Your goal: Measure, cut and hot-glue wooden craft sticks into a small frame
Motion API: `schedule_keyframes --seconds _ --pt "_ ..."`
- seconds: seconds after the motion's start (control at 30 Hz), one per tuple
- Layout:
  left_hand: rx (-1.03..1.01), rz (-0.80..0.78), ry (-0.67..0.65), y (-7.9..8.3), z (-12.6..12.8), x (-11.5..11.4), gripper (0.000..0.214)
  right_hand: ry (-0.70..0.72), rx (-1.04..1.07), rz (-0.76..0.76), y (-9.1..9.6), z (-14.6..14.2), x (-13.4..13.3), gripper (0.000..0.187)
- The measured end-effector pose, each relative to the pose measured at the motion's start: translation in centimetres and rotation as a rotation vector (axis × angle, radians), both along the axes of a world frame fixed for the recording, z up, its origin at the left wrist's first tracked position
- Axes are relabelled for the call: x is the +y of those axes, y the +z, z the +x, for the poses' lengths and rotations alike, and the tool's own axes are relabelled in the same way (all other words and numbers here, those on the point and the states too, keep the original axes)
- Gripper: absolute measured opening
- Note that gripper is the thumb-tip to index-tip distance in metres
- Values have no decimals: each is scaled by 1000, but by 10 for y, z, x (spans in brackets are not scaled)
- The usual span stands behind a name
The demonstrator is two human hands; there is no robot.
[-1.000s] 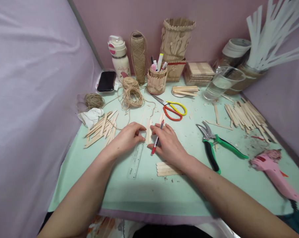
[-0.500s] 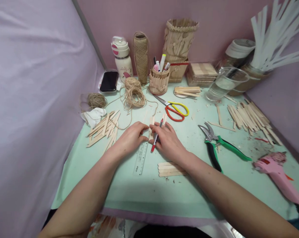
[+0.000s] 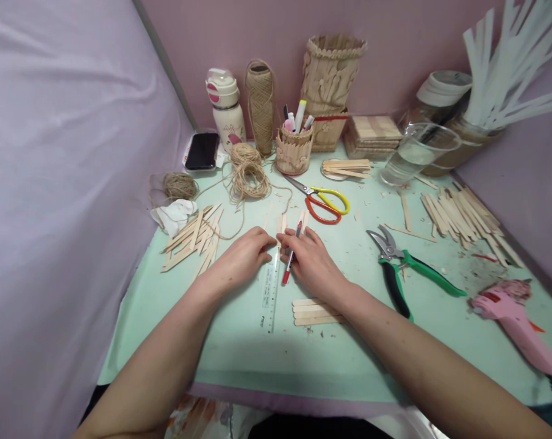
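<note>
My left hand (image 3: 243, 257) rests with its fingers pressed on the far end of a clear plastic ruler (image 3: 271, 296) that lies on the mint-green table (image 3: 303, 360). My right hand (image 3: 313, 262) is closed on a red pen (image 3: 292, 255), whose tip points away towards thin wooden sticks (image 3: 281, 227) under both hands' fingertips. Three short sticks (image 3: 313, 311) lie side by side just below my right wrist.
Loose sticks (image 3: 193, 238) lie at the left and a bigger heap (image 3: 463, 213) at the right. Red-yellow scissors (image 3: 324, 201), green pruning shears (image 3: 404, 268), a pink glue gun (image 3: 513, 317), twine (image 3: 248, 174), a pen pot (image 3: 294, 149), a phone (image 3: 201, 151) and a glass (image 3: 413, 155) stand around.
The ruler has swung from slanted to nearly straight towards me and shifted right, under my left fingers. Both hands have stayed close together over the sticks.
</note>
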State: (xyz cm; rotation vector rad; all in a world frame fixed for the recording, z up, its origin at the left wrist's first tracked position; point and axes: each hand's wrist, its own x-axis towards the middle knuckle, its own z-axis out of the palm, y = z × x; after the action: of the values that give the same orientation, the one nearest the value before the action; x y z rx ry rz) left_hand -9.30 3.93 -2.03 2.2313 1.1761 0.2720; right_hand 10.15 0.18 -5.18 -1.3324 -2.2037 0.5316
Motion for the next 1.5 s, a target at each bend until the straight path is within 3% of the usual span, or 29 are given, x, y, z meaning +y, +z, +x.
schedule_keyframes --seconds 0.47,1.5 --pt "-32 -91 -51 3 -3 -5 30 3 6 -6 -1 0 0 41" --pt "65 -35 -85 10 1 -13 26 6 9 10 -2 0 -1 38"
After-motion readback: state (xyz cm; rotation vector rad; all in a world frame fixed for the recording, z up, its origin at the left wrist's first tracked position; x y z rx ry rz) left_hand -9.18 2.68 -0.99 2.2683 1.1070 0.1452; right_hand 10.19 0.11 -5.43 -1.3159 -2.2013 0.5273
